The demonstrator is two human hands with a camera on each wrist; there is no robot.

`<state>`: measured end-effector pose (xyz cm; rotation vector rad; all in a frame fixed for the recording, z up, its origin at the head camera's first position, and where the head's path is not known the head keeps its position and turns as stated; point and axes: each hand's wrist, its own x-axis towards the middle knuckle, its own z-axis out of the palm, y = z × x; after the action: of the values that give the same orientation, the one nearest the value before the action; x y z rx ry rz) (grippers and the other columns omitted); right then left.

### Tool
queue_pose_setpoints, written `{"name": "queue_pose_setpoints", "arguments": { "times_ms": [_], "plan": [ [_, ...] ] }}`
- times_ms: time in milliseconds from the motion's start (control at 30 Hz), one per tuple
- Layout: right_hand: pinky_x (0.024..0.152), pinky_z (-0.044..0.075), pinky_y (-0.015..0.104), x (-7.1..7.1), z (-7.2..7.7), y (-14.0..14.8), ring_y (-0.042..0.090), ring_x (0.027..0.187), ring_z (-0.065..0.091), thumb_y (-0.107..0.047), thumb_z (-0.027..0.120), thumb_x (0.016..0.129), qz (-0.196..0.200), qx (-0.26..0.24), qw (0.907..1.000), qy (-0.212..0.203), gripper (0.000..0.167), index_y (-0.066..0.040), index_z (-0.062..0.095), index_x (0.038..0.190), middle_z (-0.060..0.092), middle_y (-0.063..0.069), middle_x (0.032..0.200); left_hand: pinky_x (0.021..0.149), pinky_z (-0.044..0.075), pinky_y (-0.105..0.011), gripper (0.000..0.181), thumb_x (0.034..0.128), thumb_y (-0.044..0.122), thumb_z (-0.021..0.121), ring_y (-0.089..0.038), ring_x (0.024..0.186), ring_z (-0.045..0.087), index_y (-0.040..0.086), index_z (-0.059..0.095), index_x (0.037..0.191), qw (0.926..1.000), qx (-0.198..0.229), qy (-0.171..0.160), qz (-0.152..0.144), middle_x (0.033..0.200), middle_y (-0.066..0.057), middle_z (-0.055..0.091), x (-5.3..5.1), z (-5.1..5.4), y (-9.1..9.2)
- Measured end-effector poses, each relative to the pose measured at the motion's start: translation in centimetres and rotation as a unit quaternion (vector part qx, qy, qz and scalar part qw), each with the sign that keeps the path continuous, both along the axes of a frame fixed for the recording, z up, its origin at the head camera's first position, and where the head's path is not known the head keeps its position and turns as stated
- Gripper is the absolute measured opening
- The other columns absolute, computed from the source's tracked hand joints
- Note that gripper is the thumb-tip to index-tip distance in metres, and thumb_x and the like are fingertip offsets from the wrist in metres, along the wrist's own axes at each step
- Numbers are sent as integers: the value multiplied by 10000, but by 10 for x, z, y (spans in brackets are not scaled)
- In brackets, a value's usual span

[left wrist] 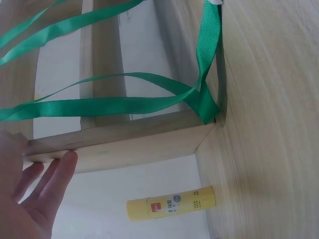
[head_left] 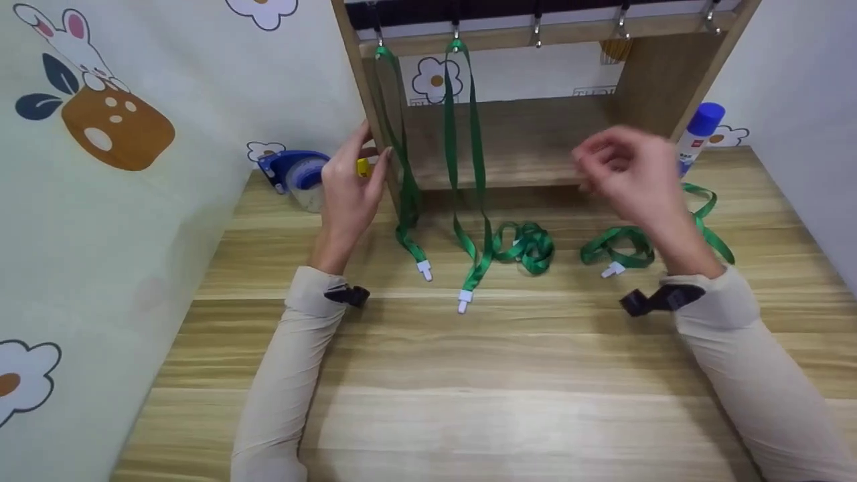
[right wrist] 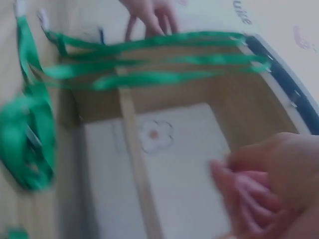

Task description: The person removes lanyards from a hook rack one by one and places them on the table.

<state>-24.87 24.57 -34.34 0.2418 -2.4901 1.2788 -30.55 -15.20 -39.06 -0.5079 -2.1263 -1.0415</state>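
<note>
My left hand (head_left: 351,191) grips the left side panel of a wooden hook rack (head_left: 509,140), thumb on one face and fingers on the other. One green lanyard (head_left: 404,154) hangs from the leftmost hook beside that hand; a second green lanyard (head_left: 477,147) hangs from the adjacent hook. Their white clips reach the table. Blurred in both views, my right hand (head_left: 633,171) is in the air before the rack's right half, fingers loosely curled, with nothing visible in them. Beneath the rack's front lie a coiled green lanyard (head_left: 535,249) and another looped lanyard (head_left: 616,248).
More green strap (head_left: 710,234) lies right of my right forearm, partly hidden by it. A blue-capped white bottle (head_left: 699,137) stands beside the rack's right side. On the left are a blue tape dispenser (head_left: 294,171) and a yellow glue stick (left wrist: 172,203). Three hooks (head_left: 537,30) hold nothing.
</note>
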Motion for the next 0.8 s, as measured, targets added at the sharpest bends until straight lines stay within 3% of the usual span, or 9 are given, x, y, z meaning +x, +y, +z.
{"name": "queue_pose_setpoints", "arguments": {
  "times_ms": [67, 133, 200, 267, 333, 467, 633, 700, 800],
  "plan": [
    [701, 559, 151, -1, 7, 14, 61, 763, 686, -306, 791, 1005, -620, -507, 9949, 613, 259, -86, 777, 1141, 746, -54, 937, 993, 657, -369, 480, 1091, 274, 670, -234, 1117, 791, 57, 611, 1516, 10000, -31, 8, 1, 1417, -115, 735, -1, 0, 1],
    [720, 534, 176, -2, 13, 26, 78, 803, 659, -307, 819, 980, -1181, -1109, 9795, 1194, 260, -84, 763, 1102, 697, -103, 914, 996, 655, -362, 483, 1095, 282, 662, -231, 1118, 791, 56, 607, 1519, 10000, -77, 29, 19, 1419, -118, 734, -1, 1, 1],
    [743, 526, 209, -2, 15, 37, 94, 860, 637, -287, 841, 959, -1526, -1580, 9617, 1640, 242, -99, 733, 1067, 662, -96, 938, 999, 650, -336, 484, 1101, 284, 651, -224, 1111, 791, 46, 605, 1520, 9999, -142, 72, 55, 1400, -122, 742, -1, 0, 1],
    [778, 537, 226, -2, 14, 45, 110, 931, 637, -272, 849, 949, -1694, -1772, 9517, 1850, 245, -124, 703, 1078, 638, -79, 987, 992, 653, -338, 485, 1100, 279, 653, -226, 1096, 792, 37, 608, 1518, 9998, -142, 95, 83, 1357, -125, 758, -1, -2, 2],
    [850, 566, 221, -1, 11, 51, 117, 1007, 652, -269, 858, 940, -1784, -1777, 9514, 1774, 284, -148, 682, 1128, 636, -78, 1045, 990, 653, -340, 492, 1097, 285, 659, -214, 1088, 789, 47, 607, 1525, 9999, -100, 45, 98, 1320, -114, 771, 0, -3, 1],
    [1009, 588, 202, -4, 3, 59, 116, 1122, 681, -283, 863, 940, -1774, -1610, 9626, 1268, 377, -144, 694, 1247, 666, -97, 1150, 974, 662, -367, 501, 1088, 307, 675, -189, 1100, 786, 99, 605, 1538, 9997, 115, -202, 21, 1317, -82, 776, 1, -4, -1],
    [1042, 604, 230, -7, -2, 61, 124, 1166, 710, -308, 859, 946, -1850, -1396, 9677, 991, 365, -149, 748, 1255, 725, -93, 1195, 914, 681, -394, 462, 1067, 291, 714, -167, 1082, 797, 138, 654, 1499, 9973, 583, -438, -48, 1351, -39, 774, 1, -2, -4],
    [1047, 601, 231, -7, -2, 61, 116, 1159, 711, -305, 860, 946, -1908, -1376, 9676, 917, 337, -157, 760, 1231, 742, -80, 1194, 905, 680, -357, 417, 1070, 271, 710, -158, 1077, 787, 134, 688, 1463, 9957, 855, -356, 46, 1333, -36, 777, 1, -1, -2],
    [1038, 604, 228, -7, -1, 61, 97, 1119, 711, -291, 868, 939, -1980, -1369, 9671, 827, 306, -150, 771, 1193, 761, -55, 1174, 941, 646, -286, 324, 1080, 234, 689, -170, 1056, 736, 113, 734, 1377, 9924, 1178, 264, 255, 1216, -75, 764, 6, 4, 7]
  ]
}}
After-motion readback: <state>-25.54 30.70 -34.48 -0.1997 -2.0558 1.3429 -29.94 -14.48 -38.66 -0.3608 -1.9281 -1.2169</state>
